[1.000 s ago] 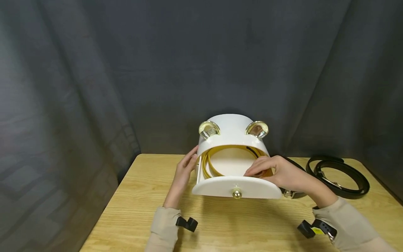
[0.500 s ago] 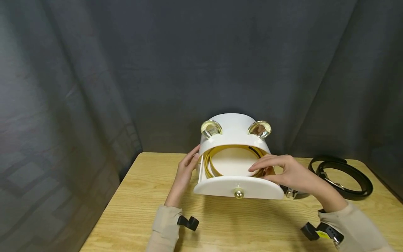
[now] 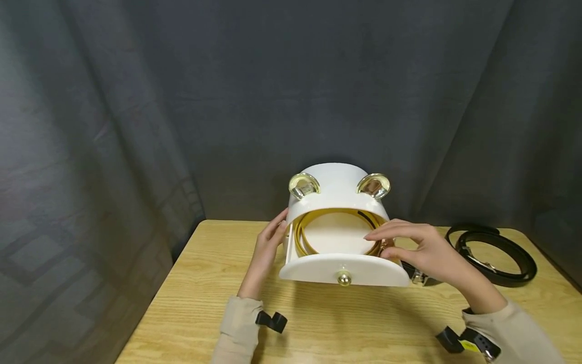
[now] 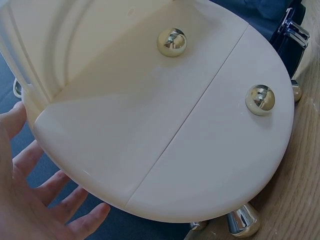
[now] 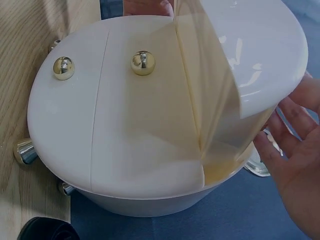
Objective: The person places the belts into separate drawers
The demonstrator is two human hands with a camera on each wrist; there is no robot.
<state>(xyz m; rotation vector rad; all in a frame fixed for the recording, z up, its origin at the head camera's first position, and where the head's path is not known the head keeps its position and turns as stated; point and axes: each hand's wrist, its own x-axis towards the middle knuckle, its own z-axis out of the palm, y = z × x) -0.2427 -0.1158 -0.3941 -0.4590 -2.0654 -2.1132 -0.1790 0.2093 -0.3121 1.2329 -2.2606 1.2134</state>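
A white rounded box [image 3: 335, 182] with two gold ears has its upper front pulled forward like a drawer. A yellow belt [image 3: 300, 237] lies coiled in the opening, its buckle end by my right hand. Against the box's left side, my left hand [image 3: 267, 242] rests with loosely extended fingers; in the left wrist view its fingertips lie along the box edge. My right hand [image 3: 423, 247] is at the right of the opening, thumb and fingertips spread apart beside the belt's buckle [image 3: 386, 245]. The white drawer front [image 3: 313, 270] bears a gold knob [image 3: 344, 278].
A coiled black belt [image 3: 520, 260] lies at the table's right. Another black belt with a silver buckle [image 3: 419, 277] is partly hidden behind my right hand. The wooden table [image 3: 204, 303] meets a dark curtain [image 3: 254, 111] at the back. Gold feet [image 5: 25, 151] stick out under the box.
My right hand has drawn back a little to the right from inside the opening, and its thumb and fingers have spread apart. My left hand stays against the box.
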